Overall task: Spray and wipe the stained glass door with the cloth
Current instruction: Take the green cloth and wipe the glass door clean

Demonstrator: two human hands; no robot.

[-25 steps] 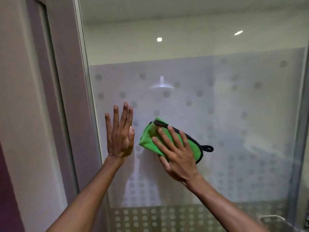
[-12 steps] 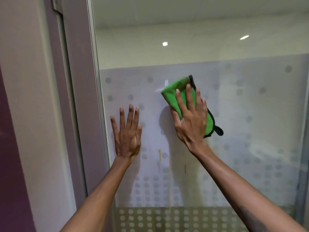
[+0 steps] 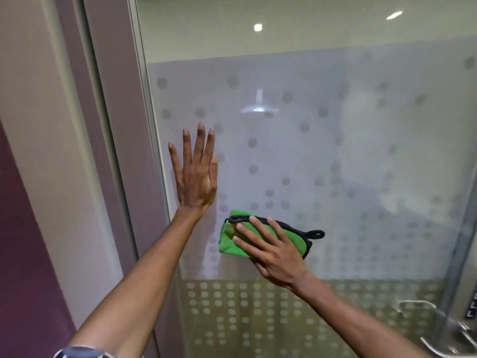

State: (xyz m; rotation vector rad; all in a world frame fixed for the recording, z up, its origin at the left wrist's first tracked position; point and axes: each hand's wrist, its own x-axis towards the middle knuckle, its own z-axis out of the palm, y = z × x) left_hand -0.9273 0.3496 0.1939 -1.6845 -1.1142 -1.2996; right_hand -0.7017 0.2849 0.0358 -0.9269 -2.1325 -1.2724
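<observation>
1. Frosted glass door with a dotted film pattern (image 3: 335, 164): it stands upright before you and fills most of the view, with a grey metal frame (image 3: 121, 125) along its left edge. It is the surface under work, and both your hands meet it.

2. Folded green microfibre cloth with a black trim and hanging loop (image 3: 258, 236): it lies flat against the lower middle of the pane, just above the band of denser dots. The fold gives a thick pad, which likely spreads your push evenly.

3. Your right hand (image 3: 273, 251): fingers spread and flat on top of the cloth, palm pressing it to the glass; nothing is clenched. Splayed fingers cover more of the pad, so the cloth should slide without bunching.

4. Your left hand (image 3: 196, 174): open, empty, fingers together and pointing up, palm on the glass beside the frame, above and left of the cloth. It appears to brace the door so the pane does not swing under the wiping pressure.

5. Metal door handle (image 3: 433, 332): low at the right edge, untouched.

6. Spray bottle: not in view; the step in hand looks to be wiping. Stains are hard to tell apart from the pattern.
</observation>
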